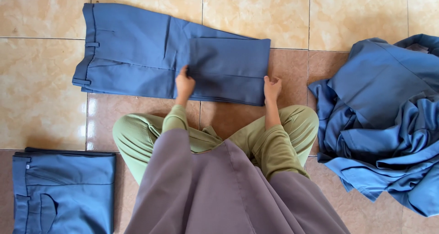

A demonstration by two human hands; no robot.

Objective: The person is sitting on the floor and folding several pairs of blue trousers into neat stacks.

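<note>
Down left, a folded blue cloth trousers stack [64, 190] lies on the beige tiled floor [41, 97]. Centre: blue cloth trousers [137, 51] w/ legs doubled back; left hand [184, 84] & right hand [272, 87] press, fingers curled, on the fold's near edge. Far right, a loose heap of blue garments [384, 119].

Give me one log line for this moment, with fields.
left hand: on folded trouser leg | right hand: at its fold edge | folded trousers: left | clothes heap: right
</note>
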